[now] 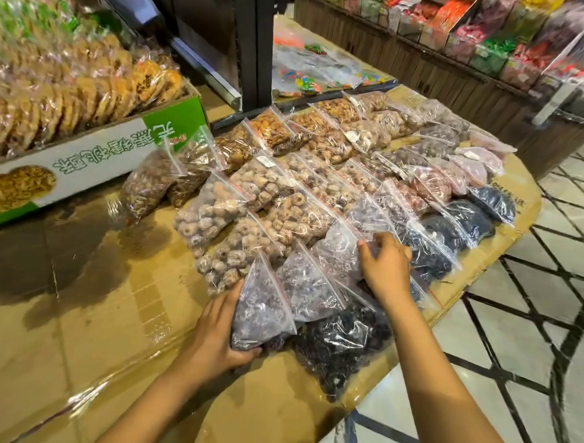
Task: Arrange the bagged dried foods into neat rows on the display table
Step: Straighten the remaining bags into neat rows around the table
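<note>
- The left hand [217, 335] cupped the near end of a clear zip bag of dusty purple dried fruit [261, 312]. The thumb lay under its bottom corner and the fingers were wrapped behind it, clamped on the bag so that it stood tilted on its lower edge rather than falling flat.
- The right hand [387, 265] rested on a second clear bag of the same purple fruit [337, 256], two places further along that row. The fingers were curled and slightly apart, and they pressed down on its top edge. This looked like a way of steadying the leaning row while the near bag was set in.
- A large clear bag of black dried fruit [342, 344] lay flat at the table's near edge, partly beneath the purple bags. By my judgement it was not yet lined up.
- Beyond the hands, clear bags of pale round dried fruit [214, 211] overlapped like shingles in diagonal rows. That arrangement kept each bag's contents showing.
- The plastic-wrapped cardboard tabletop [89, 313] was bare on the near left, which left room for more rows.
- A green-and-white carton of wrapped golden biscuits [96, 159] bounded the far left.
</note>
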Available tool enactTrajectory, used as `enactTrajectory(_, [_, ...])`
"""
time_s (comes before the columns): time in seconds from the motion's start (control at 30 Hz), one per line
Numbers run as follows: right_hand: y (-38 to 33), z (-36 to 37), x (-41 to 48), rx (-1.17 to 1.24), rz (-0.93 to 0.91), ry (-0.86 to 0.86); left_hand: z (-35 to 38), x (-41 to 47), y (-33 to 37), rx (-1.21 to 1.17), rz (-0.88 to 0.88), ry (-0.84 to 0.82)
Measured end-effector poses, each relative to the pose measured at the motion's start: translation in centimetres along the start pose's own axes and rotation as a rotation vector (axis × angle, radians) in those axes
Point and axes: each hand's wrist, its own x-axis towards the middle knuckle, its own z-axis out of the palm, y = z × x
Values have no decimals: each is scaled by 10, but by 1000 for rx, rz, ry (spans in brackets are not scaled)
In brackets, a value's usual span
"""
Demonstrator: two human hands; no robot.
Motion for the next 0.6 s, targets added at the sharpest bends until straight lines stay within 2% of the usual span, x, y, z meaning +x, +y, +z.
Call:
enactTrajectory(0.1, [10,8,10,-33,14,-126,0,3,-4,29,36,-40])
enactTrajectory(0.2, [15,17,11,15,-10,-63,0,4,-8,47,31,-93])
enactTrajectory(0.27, [12,15,14,202,-19,-53,-2,6,-7,43,24,-114])
enactTrajectory(0.37, [4,13,20,341,-185,32,-3,4,-4,59,34,-108])
enactTrajectory(0.47, [2,18,26,318,-225,76,2,3,-1,48,4,-67])
enactTrajectory(0.6, [13,23,34,104,-228,-26,-1,4,4,-3,-51,-59])
